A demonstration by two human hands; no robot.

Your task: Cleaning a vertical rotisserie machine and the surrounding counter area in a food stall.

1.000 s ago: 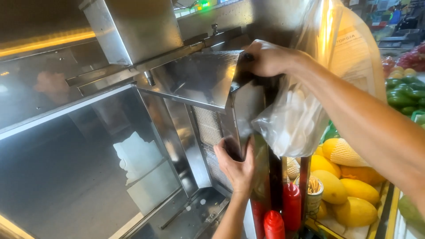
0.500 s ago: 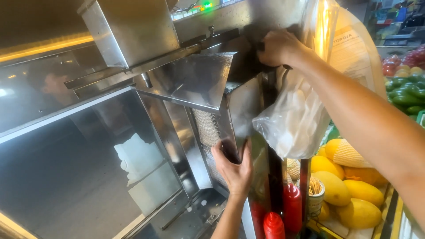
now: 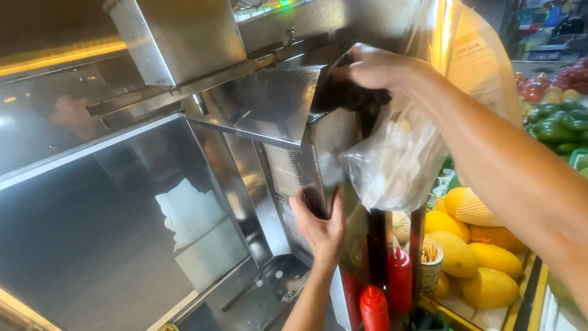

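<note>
My right hand (image 3: 373,66) is raised at the top right corner of a slanted stainless steel panel (image 3: 263,101), its fingers closed on a dark cloth (image 3: 349,95) pressed against the metal. Lower down, my left hand (image 3: 318,224) grips the edge of an upright perforated steel plate (image 3: 285,175) inside the steel cabinet. A clear plastic bag (image 3: 398,156) with white contents hangs just right of the panel, below my right forearm.
Two red squeeze bottles (image 3: 386,288) stand at the bottom. Yellow mangoes (image 3: 471,245), some in foam netting, and a cup of sticks (image 3: 429,257) lie to the right. Green and red fruit (image 3: 554,122) sits at the far right. A glass pane (image 3: 110,233) fronts the cabinet at left.
My right hand has moved a little right and up along the top of the steel panel with the cloth. The left hand stays on the plate's edge.
</note>
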